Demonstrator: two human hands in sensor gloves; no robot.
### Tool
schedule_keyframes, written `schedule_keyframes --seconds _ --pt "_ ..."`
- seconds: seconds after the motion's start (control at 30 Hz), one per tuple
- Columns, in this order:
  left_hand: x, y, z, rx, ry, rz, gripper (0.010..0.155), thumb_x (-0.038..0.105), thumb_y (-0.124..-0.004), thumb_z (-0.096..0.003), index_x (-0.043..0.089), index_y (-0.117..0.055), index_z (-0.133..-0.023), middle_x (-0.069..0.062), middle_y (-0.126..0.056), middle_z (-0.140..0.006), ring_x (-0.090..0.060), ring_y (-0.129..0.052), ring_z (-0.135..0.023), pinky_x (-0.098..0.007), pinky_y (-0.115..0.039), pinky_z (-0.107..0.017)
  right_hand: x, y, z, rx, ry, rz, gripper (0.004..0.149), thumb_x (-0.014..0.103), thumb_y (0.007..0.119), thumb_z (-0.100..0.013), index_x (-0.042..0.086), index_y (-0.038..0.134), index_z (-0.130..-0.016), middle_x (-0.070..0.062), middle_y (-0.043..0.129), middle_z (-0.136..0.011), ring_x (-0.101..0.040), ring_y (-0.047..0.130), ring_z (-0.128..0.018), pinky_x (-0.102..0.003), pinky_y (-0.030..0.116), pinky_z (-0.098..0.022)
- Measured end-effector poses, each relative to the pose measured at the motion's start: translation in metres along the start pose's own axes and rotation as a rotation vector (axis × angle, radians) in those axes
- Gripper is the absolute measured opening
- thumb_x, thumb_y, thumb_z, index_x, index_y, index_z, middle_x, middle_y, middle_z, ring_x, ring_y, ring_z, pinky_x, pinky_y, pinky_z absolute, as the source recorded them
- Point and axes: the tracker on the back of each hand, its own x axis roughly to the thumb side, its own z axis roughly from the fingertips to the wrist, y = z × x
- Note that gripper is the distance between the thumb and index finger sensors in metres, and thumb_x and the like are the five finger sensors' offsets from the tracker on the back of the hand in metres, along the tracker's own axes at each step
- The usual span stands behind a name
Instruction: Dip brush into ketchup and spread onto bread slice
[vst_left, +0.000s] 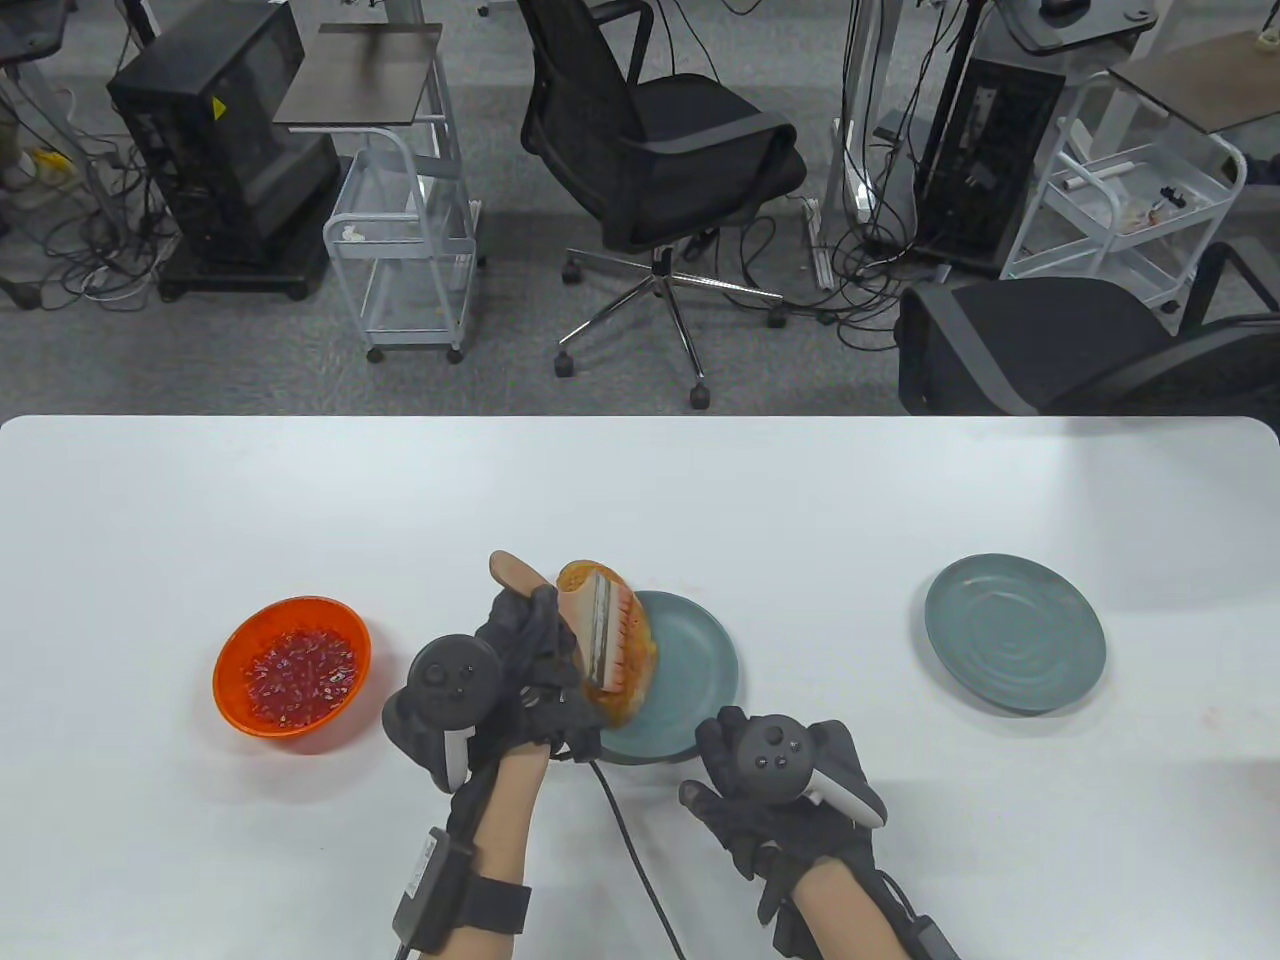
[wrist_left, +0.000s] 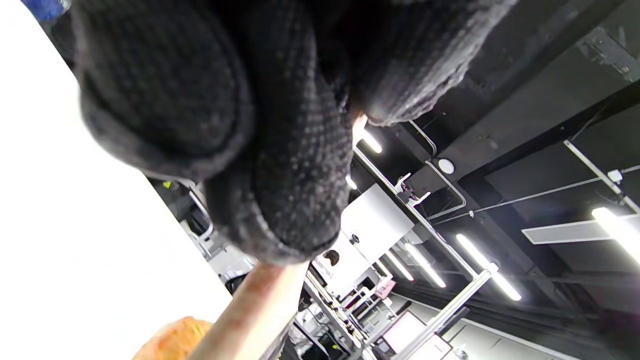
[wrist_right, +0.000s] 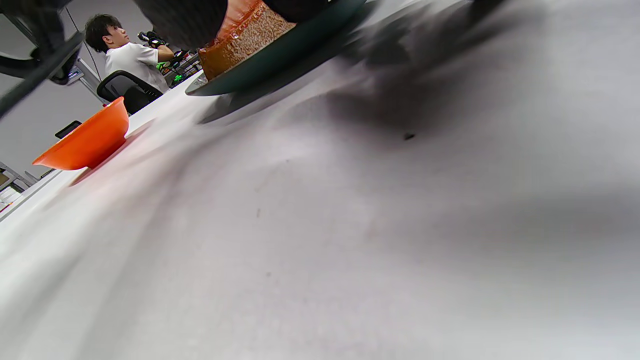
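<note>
- Gripping the brush (vst_left: 590, 625), the left hand (vst_left: 520, 660) sits just left of the near plate (vst_left: 700, 650), its fingers curled around the wooden handle, whose rounded end pokes out past the knuckles toward the far side of the surface (vst_left: 700, 500).
- Its forearm comes in from the bottom edge and leans slightly rightward; the tracker (vst_left: 445, 695) rides on the back of the hand, toward the bowl.
- The brush head lies flat against the bread (vst_left: 625, 680), over the slice's upper face.
- The bread is tilted, its lower edge on the left part of the near plate, its top leaning toward the left hand; orange-red sauce coats its face.
- The left wrist view shows the gloved fingers (wrist_left: 280, 165) closed over the pale handle (wrist_left: 250, 310), with a bit of orange bread at the bottom edge.
- The right hand (vst_left: 790, 790) rests low near the surface, just below and right of the near plate, holding nothing; how far its fingers are spread I cannot tell.
- The right wrist view looks along the surface at the plate's rim (wrist_right: 280, 55) with the bread's crust (wrist_right: 245, 40) above it.
- The orange bowl (vst_left: 292, 667) of red ketchup stands left of the left hand, apart from it.
- A second plate (vst_left: 1015, 632) sits well off to the right.
</note>
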Motion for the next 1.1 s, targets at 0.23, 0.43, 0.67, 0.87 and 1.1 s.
schedule_keyframes --seconds 0.23,0.43,0.67,0.87,1.1 --pt "0.008 0.003 0.001 -0.022 -0.012 0.082 0.05 0.038 -0.083 -0.0571 -0.007 -0.095 -0.073 -0.017 -0.111 -0.049 -0.015 -0.12 -0.027 -0.035 -0.101 -0.024 0.004 0.0 0.0 -0.017 0.011 0.039 0.069 0.045 0.059 -0.066 0.006 0.031 -0.115 -0.025 0.011 -0.114 -0.054 0.012 -0.102 -0.067 0.027 -0.068" --pt "0.001 -0.004 0.001 -0.054 0.015 0.023 0.049 0.037 -0.084 -0.057 -0.007 -0.095 -0.074 -0.018 -0.111 -0.05 -0.017 -0.12 -0.028 -0.036 -0.1 -0.025 0.005 0.0 0.0 -0.018 0.01 0.055 0.069 0.045 0.059 -0.066 0.006 0.03 -0.115 -0.025 0.011 -0.114 -0.054 0.012 -0.102 -0.066 0.026 -0.069" --pt "0.007 0.011 0.0 0.022 -0.024 -0.039 0.05 0.038 -0.084 -0.0568 -0.008 -0.095 -0.074 -0.018 -0.111 -0.049 -0.016 -0.119 -0.027 -0.035 -0.1 -0.023 0.005 0.0 0.0 -0.018 0.011 0.053 0.069 0.045 0.059 -0.066 0.006 0.03 -0.115 -0.025 0.01 -0.113 -0.054 0.013 -0.102 -0.066 0.027 -0.069" --pt "0.006 0.002 0.003 -0.027 0.015 0.06 0.05 0.038 -0.083 -0.0569 -0.007 -0.095 -0.075 -0.018 -0.11 -0.051 -0.017 -0.119 -0.028 -0.036 -0.1 -0.024 0.005 0.001 0.0 -0.017 0.01 0.055 0.069 0.045 0.059 -0.066 0.006 0.029 -0.115 -0.025 0.01 -0.113 -0.054 0.013 -0.102 -0.066 0.028 -0.069" --pt "0.003 0.006 0.001 -0.045 0.018 -0.038 0.049 0.038 -0.084 -0.057 -0.007 -0.095 -0.075 -0.019 -0.11 -0.051 -0.017 -0.119 -0.028 -0.036 -0.1 -0.025 0.006 0.001 0.0 -0.016 0.009 0.055 0.069 0.045 0.058 -0.066 0.006 0.029 -0.115 -0.025 0.01 -0.113 -0.054 0.013 -0.102 -0.066 0.028 -0.069"
